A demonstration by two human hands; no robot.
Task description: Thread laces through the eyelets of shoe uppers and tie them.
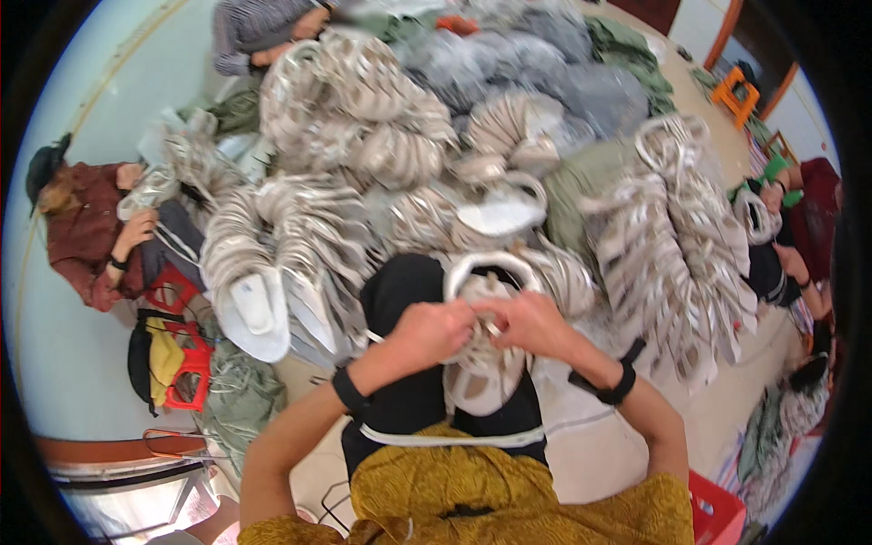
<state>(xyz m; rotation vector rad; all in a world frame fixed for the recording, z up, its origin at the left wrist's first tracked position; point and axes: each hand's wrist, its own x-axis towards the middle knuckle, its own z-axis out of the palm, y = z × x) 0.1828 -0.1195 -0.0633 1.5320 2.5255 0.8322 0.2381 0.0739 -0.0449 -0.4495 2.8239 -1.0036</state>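
A cream-white shoe upper [486, 391] lies across my dark-trousered knees, its collar pointing away from me and its toe toward my waist. My left hand [434, 331] is closed in a pinch over the upper's lacing area, with a white shoelace [372, 337] end sticking out beside it. My right hand [538, 324] is also pinched there, fingertips nearly meeting the left ones. The lace between the fingers is mostly hidden by them, but a loop shows at the eyelets. A dark band sits on each wrist.
Stacked shoe uppers [272, 263] form long rows at left, more [672, 245] at right, and heaps ahead. Grey plastic bags [581, 91] lie behind. Co-workers sit at left [86, 218], far left and right [813, 218]. A red stool [188, 363] and a red crate [716, 509] stand nearby.
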